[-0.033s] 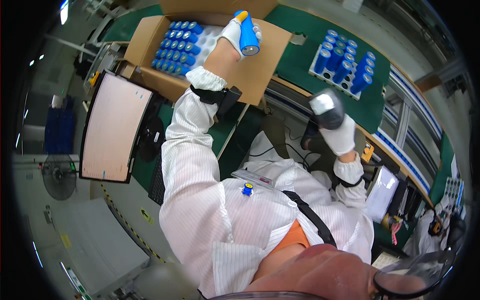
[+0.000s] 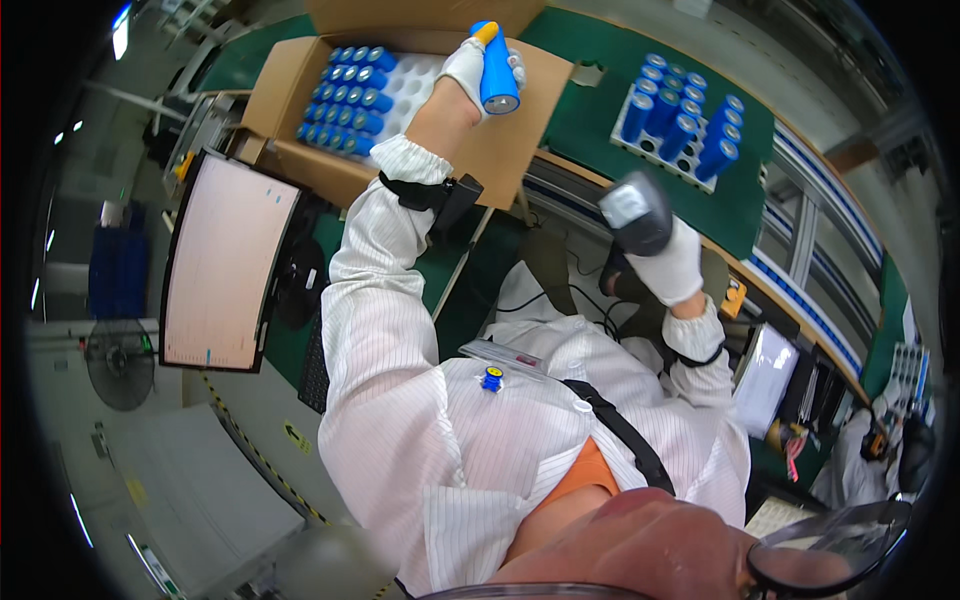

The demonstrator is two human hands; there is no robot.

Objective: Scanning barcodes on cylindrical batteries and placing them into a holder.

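My left hand (image 2: 466,70), in a white glove with a yellow thumb tip, is closed around a blue cylindrical battery cell (image 2: 497,78). The cell tilts over the right side of an open cardboard box (image 2: 325,175), its silvery end toward me. Inside the box, several more blue cells (image 2: 345,100) stand in rows in a white holed tray (image 2: 408,88). In my gloved right hand (image 2: 672,268) is a dark handheld scanner (image 2: 640,218), raised in front of the bench edge, its pale window pointing up and left. My right fingers wrap its handle and are partly hidden.
A second white holed tray (image 2: 655,160) with several upright blue cells rests on the green bench (image 2: 590,125). Left of my arm stands a monitor (image 2: 228,262) with a keyboard (image 2: 313,365) beside it. Aluminium rails (image 2: 800,215) and papers (image 2: 768,370) lie to the right.
The scanner and my right hand have shifted slightly left. My left hand still holds the cell in nearly the same place.
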